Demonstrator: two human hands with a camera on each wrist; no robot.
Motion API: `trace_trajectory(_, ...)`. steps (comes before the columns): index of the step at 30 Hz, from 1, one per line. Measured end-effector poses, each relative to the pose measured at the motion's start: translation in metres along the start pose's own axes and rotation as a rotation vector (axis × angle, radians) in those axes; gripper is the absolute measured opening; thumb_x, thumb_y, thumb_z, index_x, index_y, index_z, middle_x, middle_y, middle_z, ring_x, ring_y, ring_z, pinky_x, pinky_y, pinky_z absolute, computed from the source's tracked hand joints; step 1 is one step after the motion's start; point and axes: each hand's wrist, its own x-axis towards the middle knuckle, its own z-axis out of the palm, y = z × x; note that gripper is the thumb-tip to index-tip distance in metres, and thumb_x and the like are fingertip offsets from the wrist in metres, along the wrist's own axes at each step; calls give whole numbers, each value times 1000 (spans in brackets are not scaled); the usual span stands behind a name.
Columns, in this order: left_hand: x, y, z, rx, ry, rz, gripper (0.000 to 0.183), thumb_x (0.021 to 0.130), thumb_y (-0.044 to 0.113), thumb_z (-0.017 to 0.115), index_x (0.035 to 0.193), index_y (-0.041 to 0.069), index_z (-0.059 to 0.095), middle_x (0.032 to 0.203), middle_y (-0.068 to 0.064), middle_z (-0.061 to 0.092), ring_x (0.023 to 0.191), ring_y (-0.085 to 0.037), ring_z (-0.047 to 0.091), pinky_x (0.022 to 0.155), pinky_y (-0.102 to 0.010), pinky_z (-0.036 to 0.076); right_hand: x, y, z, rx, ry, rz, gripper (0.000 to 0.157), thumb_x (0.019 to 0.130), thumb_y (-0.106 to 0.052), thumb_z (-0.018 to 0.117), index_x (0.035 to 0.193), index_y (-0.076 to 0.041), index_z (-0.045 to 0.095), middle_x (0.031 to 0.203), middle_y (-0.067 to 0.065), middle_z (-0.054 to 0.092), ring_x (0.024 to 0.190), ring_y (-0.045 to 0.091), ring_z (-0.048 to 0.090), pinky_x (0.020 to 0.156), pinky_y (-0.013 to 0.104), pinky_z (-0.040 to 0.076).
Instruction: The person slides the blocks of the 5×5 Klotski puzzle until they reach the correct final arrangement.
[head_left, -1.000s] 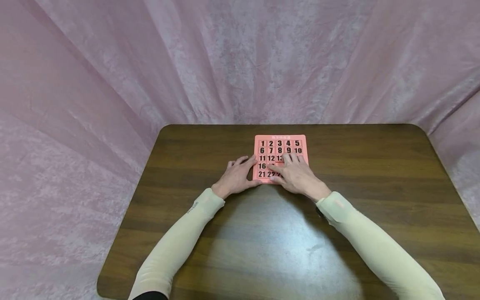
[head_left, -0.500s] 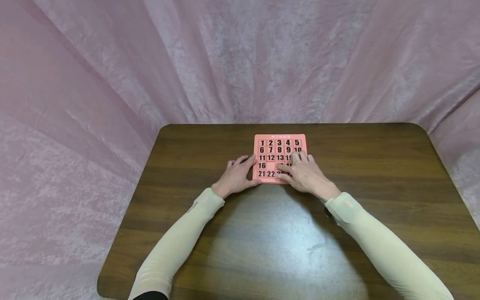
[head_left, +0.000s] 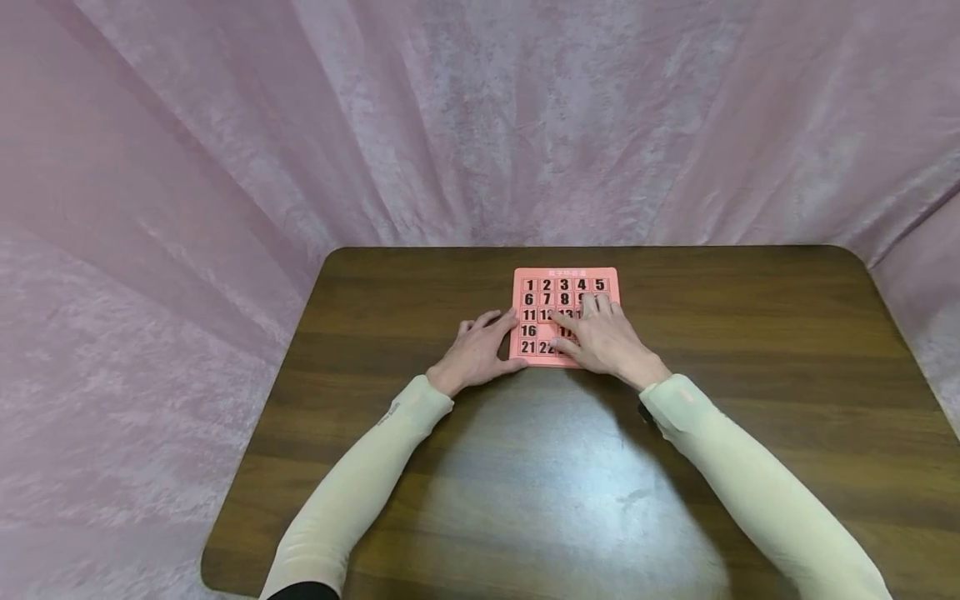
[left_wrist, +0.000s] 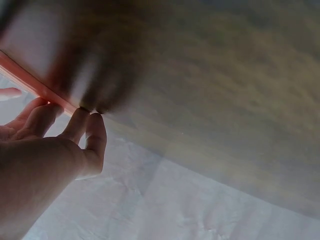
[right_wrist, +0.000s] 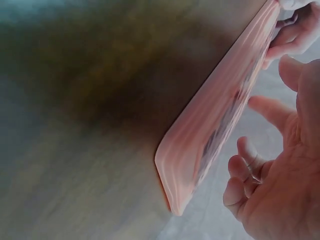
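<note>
A pink number slide puzzle (head_left: pixel 567 273) lies flat on the table, its tiles bearing black numerals. Between tiles 16 and 17 there is a gap, just below tile 12 (head_left: pixel 545 316). My left hand (head_left: pixel 474 350) rests beside the puzzle, fingertips against its left edge and thumb at the lower left corner. In the left wrist view those fingertips meet the pink rim (left_wrist: pixel 30 82). Over the puzzle's right half lies my right hand (head_left: pixel 609 340), index fingertip at tile 12, thumb lower near the row of 17. It covers several right-hand tiles. The right wrist view shows its index finger (right_wrist: pixel 270 110) extended to the board face.
The dark brown wooden table (head_left: pixel 360 317) has rounded far corners and carries a bright reflection in front of the puzzle. Pink velvet curtain (head_left: pixel 562 125) hangs behind the table and along both sides.
My right hand first moved right, and tile 17 slid right, leaving the gap below 12. Since then its index finger has shifted up and left to tile 12. The left hand stays put.
</note>
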Motion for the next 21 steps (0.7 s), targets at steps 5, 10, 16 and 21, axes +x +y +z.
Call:
trace_trajectory(5, 1, 0, 0, -9, -6, -10, 86, 101, 59, 71, 171, 19, 40, 183, 1, 28, 168, -30, 30, 124, -58, 33, 9, 3, 1, 26, -29, 15, 61, 109, -54, 58, 161, -23, 57, 125, 27, 55, 124, 45, 48, 100, 57, 43)
trace_trajectory(10, 1, 0, -2, -8, 2, -7, 86, 101, 60, 72, 170, 19, 40, 183, 0, 29, 168, -30, 31, 123, -58, 34, 4, 1, -2, 43, -14, -8, 57, 109, -53, 60, 158, -23, 61, 125, 27, 57, 122, 45, 47, 101, 58, 43)
trace_trajectory(16, 1, -1, -1, -2, 3, 0, 86, 101, 60, 72, 170, 19, 41, 182, 0, 30, 167, -30, 31, 123, -58, 34, -3, -3, -1, 42, -15, -26, 55, 108, -52, 62, 155, -22, 64, 117, 22, 59, 111, 39, 50, 95, 53, 42)
trace_trajectory(21, 1, -1, 0, 3, 1, 0, 86, 101, 60, 71, 170, 19, 41, 183, -1, 29, 167, -30, 31, 123, -58, 34, -8, -7, 0, 60, -41, -12, 56, 109, -52, 61, 156, -22, 63, 111, 16, 56, 103, 32, 47, 90, 48, 40)
